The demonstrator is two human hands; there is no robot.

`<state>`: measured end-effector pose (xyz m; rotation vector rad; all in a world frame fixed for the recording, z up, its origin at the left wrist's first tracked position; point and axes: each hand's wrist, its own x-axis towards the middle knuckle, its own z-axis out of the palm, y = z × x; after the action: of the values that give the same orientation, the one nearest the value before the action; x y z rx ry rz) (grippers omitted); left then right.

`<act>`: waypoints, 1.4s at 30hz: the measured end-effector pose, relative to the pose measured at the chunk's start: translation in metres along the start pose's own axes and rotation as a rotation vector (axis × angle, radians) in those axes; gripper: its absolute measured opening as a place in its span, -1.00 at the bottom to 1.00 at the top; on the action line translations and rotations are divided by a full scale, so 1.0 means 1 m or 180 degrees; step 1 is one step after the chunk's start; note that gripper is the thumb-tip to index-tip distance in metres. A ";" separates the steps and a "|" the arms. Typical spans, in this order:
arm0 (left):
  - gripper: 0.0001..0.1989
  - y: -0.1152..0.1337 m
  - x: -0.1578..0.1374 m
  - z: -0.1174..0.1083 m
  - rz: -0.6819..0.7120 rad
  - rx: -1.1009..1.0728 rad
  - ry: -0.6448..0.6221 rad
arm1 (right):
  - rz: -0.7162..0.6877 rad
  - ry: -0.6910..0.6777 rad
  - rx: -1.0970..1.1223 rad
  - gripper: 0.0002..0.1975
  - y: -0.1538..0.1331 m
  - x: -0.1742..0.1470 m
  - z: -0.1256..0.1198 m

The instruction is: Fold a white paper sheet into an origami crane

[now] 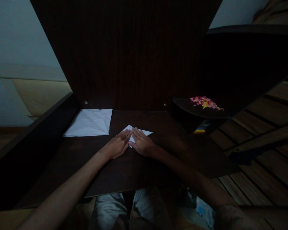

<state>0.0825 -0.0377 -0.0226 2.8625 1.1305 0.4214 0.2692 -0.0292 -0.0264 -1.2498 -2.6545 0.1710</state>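
A small folded piece of white paper (147,132) lies on the dark wooden desk, its pointed corners showing at the top and right. My left hand (118,143) rests flat over its left part, fingers stretched out. Beside it, my right hand (141,142) presses flat on the middle of the paper with fingers extended. The fingertips of both hands nearly meet, and they hide much of the paper. To the left lies a stack of white paper sheets (91,123); the top one has diagonal creases.
A small curved shelf (182,103) at the right holds a pile of pink, red and yellow bits (205,103). Below it sits a small colourful item (199,131). A tall dark panel (134,57) rises behind the desk, and a low side board (38,127) borders its left.
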 end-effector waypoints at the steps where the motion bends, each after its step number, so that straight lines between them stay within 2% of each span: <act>1: -0.54 0.000 0.000 0.000 0.0024 0.0007 -0.0024 | -0.0009 -0.0014 0.0066 -0.29 0.001 0.000 0.001; 9: -0.45 -0.001 -0.003 0.003 0.0093 0.0133 -0.0147 | -0.0040 -0.0298 0.0509 -0.16 0.009 -0.006 -0.005; 18: -0.43 0.000 -0.003 -0.001 0.0037 0.0060 -0.0204 | 0.0097 -0.0731 0.0662 -0.16 0.031 -0.023 -0.020; 32: -0.42 -0.005 -0.005 0.003 0.0040 -0.0043 -0.0120 | 0.0391 -0.0750 0.0750 -0.21 0.071 -0.052 -0.040; 35: -0.44 -0.005 -0.004 0.003 0.0057 -0.0040 -0.0027 | 0.0562 -0.0371 0.0854 -0.29 0.084 -0.052 -0.041; 38: -0.49 -0.004 0.000 0.002 0.0004 0.0044 0.0053 | 0.0701 0.0330 0.1009 -0.54 0.093 -0.046 -0.038; 40: -0.53 -0.003 0.002 0.000 -0.0068 0.0103 0.0090 | 0.0662 0.0673 0.1401 -0.68 0.094 -0.040 -0.036; 42: -0.56 -0.001 0.004 -0.002 -0.0146 0.0136 0.0123 | 0.0761 0.0904 0.2064 -0.72 0.092 -0.032 -0.034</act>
<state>0.0841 -0.0339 -0.0198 2.8701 1.2237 0.4579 0.3654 0.0050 -0.0149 -1.2323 -1.9590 0.7569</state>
